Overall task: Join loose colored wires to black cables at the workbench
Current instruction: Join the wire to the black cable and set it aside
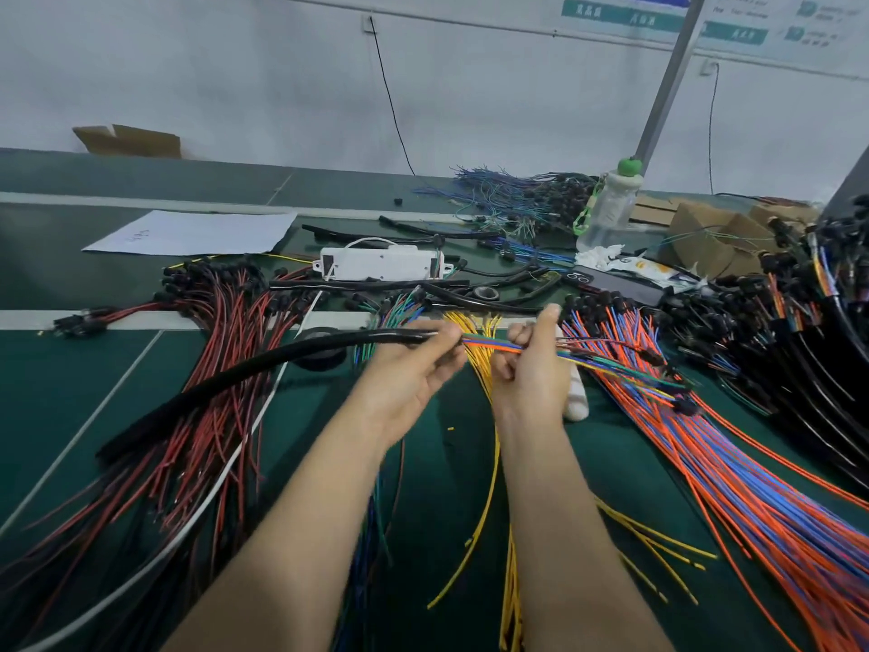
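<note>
Cable, black, thick, flexible sleeve [235, 376]: raised off the dark green workbench mat [423, 487], running from lower left up to my left hand [404, 369], whose fingers are curled round its open end. Bundle of thin mixed-colour wires [484, 344], green, blue, orange and yellow: emerges from that end, spans the gap between the hands, and passes through my right hand [531, 369], which is clenched on it with the thumb raised; its small dark plugs trail off to the right. I judge this one join to be mid-way, the wires gathered at the sleeve mouth; whether they are seated I cannot tell through the blur. Stock left to do, as I read it: loose yellow wires [489, 463] under the wrists; fan of orange and blue wires [729, 463] to the right; spread of red and black wires [211, 369] to the left. Likely done work: heap of black cables with coloured tails [837, 350] at the right edge. Sundries beyond: roll of black tape [322, 352], white plastic box [381, 263], clear bottle with green cap [609, 209], white paper sheet [197, 232].
</note>
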Tool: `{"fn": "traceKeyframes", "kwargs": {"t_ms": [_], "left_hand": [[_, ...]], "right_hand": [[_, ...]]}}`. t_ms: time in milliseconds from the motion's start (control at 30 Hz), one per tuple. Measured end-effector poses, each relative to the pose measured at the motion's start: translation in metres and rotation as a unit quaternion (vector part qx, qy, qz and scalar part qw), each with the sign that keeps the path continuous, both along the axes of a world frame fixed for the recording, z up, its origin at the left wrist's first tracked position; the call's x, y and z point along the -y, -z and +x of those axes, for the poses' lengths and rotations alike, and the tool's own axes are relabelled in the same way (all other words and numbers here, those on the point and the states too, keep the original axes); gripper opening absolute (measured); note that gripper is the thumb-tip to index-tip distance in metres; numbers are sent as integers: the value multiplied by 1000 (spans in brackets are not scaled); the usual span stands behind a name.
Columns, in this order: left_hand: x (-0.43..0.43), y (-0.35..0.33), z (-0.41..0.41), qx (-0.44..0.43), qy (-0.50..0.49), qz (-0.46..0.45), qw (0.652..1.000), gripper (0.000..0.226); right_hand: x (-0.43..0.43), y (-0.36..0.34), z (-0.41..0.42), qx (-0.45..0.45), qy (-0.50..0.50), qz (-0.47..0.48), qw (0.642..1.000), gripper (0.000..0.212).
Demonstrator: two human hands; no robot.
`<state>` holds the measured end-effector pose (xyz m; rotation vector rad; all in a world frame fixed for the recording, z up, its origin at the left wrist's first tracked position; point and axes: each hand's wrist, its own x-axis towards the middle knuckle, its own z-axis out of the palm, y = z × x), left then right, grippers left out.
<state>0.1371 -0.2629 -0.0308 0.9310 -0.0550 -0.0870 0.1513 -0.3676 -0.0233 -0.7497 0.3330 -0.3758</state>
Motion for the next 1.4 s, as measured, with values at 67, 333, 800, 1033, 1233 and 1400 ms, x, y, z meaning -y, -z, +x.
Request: {"fn": "traceKeyframes", "kwargs": {"t_ms": [67,333,800,1033,1233,1400], "left_hand": [[12,2,-2,12,15,21,1000,14],[-2,0,4,-60,-49,-78,994,11],[-44,-50,-8,17,-63,69,996,10],[-68,-77,-18,61,-165,47,983,24],[-62,-56,-8,38,-124,-65,989,12],[-40,-30,1,-42,-108,-150,982,12]], "right_hand": [[-9,3,-1,-14,-37,-20,999,42],[20,6,-3,84,-117,190,971,39],[-59,-27,-24,80,-230,239,940,41],[-90,-53,-32,105,-279,210,931,43],[-75,-41,-27,121,-236,209,941,22],[-46,-16,-15,92,-142,135,976,32]]}}
